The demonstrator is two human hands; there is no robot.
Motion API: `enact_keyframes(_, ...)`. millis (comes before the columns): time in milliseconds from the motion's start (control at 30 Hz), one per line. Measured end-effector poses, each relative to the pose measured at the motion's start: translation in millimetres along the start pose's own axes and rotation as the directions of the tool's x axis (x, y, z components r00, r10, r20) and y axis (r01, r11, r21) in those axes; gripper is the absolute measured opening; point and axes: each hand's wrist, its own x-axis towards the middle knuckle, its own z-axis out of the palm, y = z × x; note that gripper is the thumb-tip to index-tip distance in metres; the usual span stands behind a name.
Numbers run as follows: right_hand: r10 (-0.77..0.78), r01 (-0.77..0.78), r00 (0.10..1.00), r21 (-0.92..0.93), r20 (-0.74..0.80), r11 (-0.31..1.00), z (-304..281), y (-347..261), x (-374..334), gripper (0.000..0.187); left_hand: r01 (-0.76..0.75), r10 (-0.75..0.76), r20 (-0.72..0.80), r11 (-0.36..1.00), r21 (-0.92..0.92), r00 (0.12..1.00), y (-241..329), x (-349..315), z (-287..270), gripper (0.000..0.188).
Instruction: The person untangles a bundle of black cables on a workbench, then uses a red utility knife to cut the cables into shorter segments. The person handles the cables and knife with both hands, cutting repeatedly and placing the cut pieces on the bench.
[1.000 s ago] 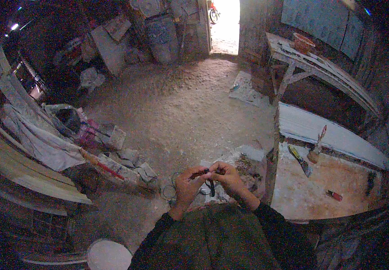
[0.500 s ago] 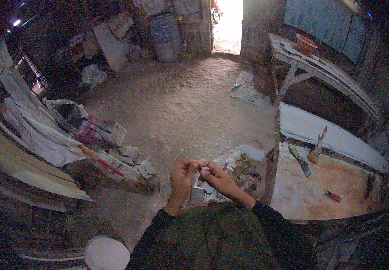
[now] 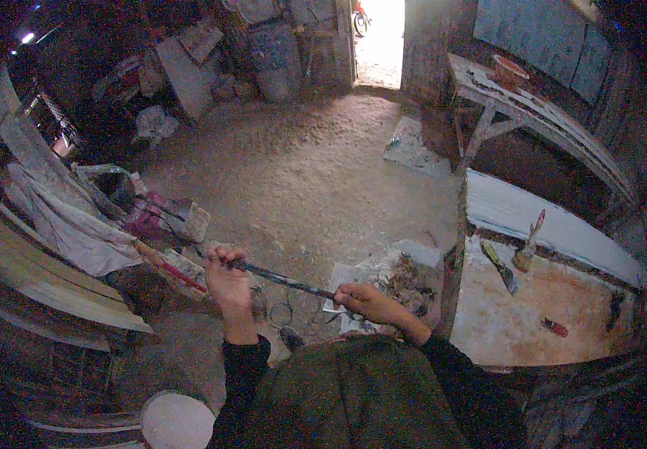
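A long, thin, dark strip or rod (image 3: pixel 286 281) is held out between my two hands, slanting down toward the right; its exact kind cannot be made out. My left hand (image 3: pixel 229 288) grips it near its upper left end, fingers curled round it. My right hand (image 3: pixel 372 304) has closed on its lower right end. Below them on the floor lie pale sheets and a heap of scraps (image 3: pixel 409 280). A thin ring-shaped loop (image 3: pixel 281 314) shows between my forearms.
At right, a scraper (image 3: pixel 498 263), a brush (image 3: pixel 525 254) and a red-handled tool (image 3: pixel 554 327) lie on a stained board (image 3: pixel 480 329). Broken blocks and a red bar (image 3: pixel 183 276) are at left, a white round thing (image 3: pixel 178 421) at lower left. A bench (image 3: pixel 480 127) stands behind.
My hands were close together, fingertips nearly meeting; they are now apart, the left one moved left and up. The dark strip or rod now stretches between them.
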Motion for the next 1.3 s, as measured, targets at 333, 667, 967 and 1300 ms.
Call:
enact_keyframes(333,0.093,-0.079,0.990,-0.124,0.110,0.989,-25,-9,-11,0.032,0.024,-0.002,0.065,0.942,-0.334,0.998,47,19,-49,0.013)
enact_keyframes(667,0.119,-0.103,0.982,-0.115,0.149,0.988,-40,-15,-18,0.029,-0.120,0.121,0.002,0.987,-0.102,0.993,77,28,-82,0.016)
enact_keyframes(967,0.139,-0.135,0.990,-0.194,0.005,0.972,-37,-15,-15,0.029,-0.070,0.260,-0.396,0.899,0.433,0.881,48,12,-44,0.036)
enact_keyframes(1300,0.120,-0.121,0.993,-0.075,-0.016,0.990,-26,-23,-9,0.033,-0.645,-0.604,0.494,-0.042,0.763,0.625,-106,-90,-16,0.059)
